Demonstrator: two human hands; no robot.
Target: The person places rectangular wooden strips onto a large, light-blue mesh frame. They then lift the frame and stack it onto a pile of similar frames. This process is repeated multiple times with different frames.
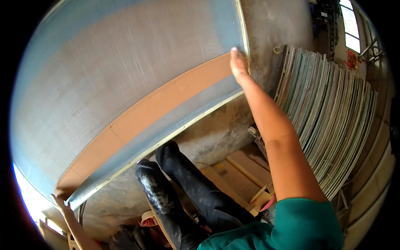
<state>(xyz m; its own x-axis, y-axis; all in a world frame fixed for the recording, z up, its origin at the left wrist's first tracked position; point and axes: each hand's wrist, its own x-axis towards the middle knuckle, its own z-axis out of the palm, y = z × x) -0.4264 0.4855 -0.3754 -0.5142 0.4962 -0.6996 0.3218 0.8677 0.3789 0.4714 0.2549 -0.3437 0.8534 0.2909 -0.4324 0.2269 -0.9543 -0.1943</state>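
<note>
A long orange-brown ribbed strip (146, 106), which looks like corrugated cardboard, lies along the lower part of a large blue-grey panel (166, 37) with a pale rim. At the strip's right end, close to the panel's right rim, my right hand (238, 64) lies against it with the fingers stretched out and seen edge-on. Far to the lower left, my left hand (62, 204) is beside the strip's other end, its fingers apart. Whether the left fingers touch the strip I cannot tell.
A row of thin boards (325, 112) stands on edge to the right, beyond my right arm. Below the panel are my legs (187, 187) in dark, dust-stained trousers. Flattened cardboard (237, 173) lies on the floor beside them. A roll of tape (276, 50) is near the boards.
</note>
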